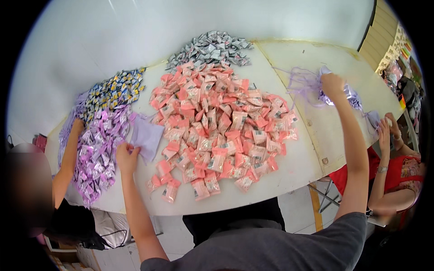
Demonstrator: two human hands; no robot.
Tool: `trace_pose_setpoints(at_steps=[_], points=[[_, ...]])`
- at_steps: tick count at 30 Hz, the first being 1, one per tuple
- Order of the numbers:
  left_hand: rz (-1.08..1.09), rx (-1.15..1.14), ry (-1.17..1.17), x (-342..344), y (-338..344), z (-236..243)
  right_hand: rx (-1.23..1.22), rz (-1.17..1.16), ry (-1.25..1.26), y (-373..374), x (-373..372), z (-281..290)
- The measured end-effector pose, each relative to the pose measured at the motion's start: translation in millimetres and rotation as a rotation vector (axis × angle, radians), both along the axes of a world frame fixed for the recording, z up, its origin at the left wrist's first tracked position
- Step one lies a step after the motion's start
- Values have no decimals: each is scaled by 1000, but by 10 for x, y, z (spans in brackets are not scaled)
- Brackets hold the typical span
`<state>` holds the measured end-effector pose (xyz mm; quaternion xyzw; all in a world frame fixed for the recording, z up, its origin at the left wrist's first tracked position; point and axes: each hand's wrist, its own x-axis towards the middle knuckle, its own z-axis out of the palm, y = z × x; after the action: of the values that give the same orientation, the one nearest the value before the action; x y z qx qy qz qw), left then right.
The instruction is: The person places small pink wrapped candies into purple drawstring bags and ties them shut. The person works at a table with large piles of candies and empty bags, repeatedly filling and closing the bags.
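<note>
Between the thumb and fingers of my left hand (pixel 128 157) is the edge of a flat lavender cloth pouch (pixel 147 137), just left of a big heap of pink candy packets (pixel 217 131). Beside that hand, on its left, lies a pile of shiny purple packets (pixel 97 158). My right arm reaches far across the table, and my right hand (pixel 333 86) is closed on a lavender drawstring pouch (pixel 324 71). Loose ribbons (pixel 300 81) trail left from there. More lavender pouches (pixel 353 98) lie under and beside that hand, partly hidden by it.
Silver-grey packets (pixel 210 49) are heaped at the back, blue-and-yellow ones (pixel 116 88) at the back left. At the left a co-worker's hand (pixel 78 126) touches the piles. A co-worker at the right holds up a small lavender pouch (pixel 373 118). The white table (pixel 289 174) curves along my front.
</note>
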<state>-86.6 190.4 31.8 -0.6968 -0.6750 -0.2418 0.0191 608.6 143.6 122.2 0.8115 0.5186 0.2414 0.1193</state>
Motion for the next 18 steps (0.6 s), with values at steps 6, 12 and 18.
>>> trace_pose_setpoints(at_steps=[6, 12, 18], points=[[123, -67, -372, -83, 34, -81, 361, 515, 520, 1392, -800, -325], [64, 56, -377, -116, 43, -143, 47, 632, 709, 2538, -1251, -744], [140, -62, -458, -294, 24, -184, 340, 698, 1023, 2421, -1030, -753]])
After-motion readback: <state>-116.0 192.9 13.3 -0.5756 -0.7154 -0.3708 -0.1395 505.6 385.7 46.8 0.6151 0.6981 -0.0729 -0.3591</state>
